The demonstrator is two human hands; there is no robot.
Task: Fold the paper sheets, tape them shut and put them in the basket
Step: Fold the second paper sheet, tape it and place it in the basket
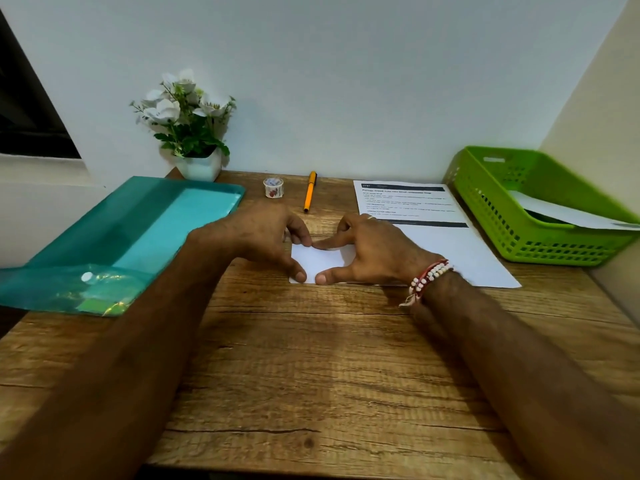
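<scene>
**Fold could spring open before the tape arrives**

The left hand (263,242) and right hand (370,259) press thumb and forefinger tips flat on the folded paper (320,263) at mid-desk (311,375), gripping nothing. The tape roll (273,187) sits well apart. Lifting a hand to fetch it could let the folds reopen. The green basket (491,216) holds a white sheet (568,213).

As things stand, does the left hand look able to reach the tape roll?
Probably yes: the tape roll stands just beyond the left hand, nothing between them, though that hand now presses the folded paper.
</scene>
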